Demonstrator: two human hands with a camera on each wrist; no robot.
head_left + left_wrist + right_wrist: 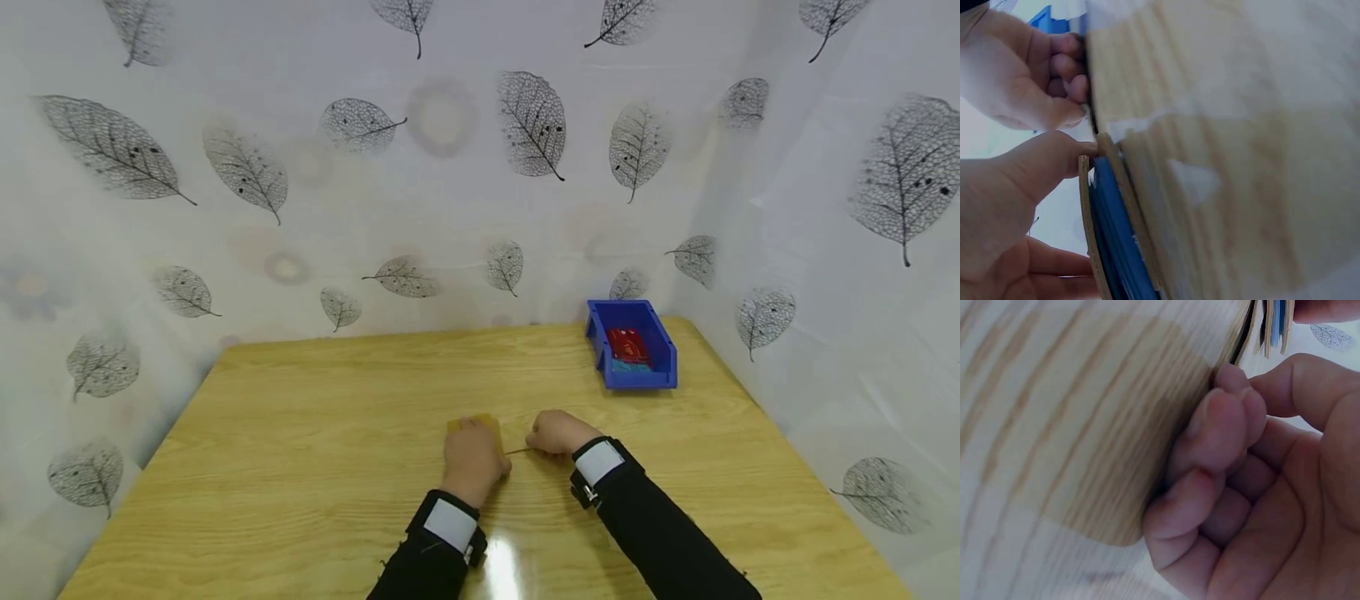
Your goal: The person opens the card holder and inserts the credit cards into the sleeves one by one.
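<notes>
A small flat booklet-like thing with tan covers lies on the wooden table under my left hand. From the side, in the left wrist view, blue layers show between its two brown covers. My left thumb sits at its near corner while the fingers lie across the cover, gripping it. A thin dark cord runs from its right edge to my right hand. That hand's curled fingers pinch the cord's end close over the tabletop; the tip is hidden in the fingers.
At the back right of the table stands a blue open-front bin with a red packet and something teal inside. A white leaf-print curtain hangs behind and at both sides of the table.
</notes>
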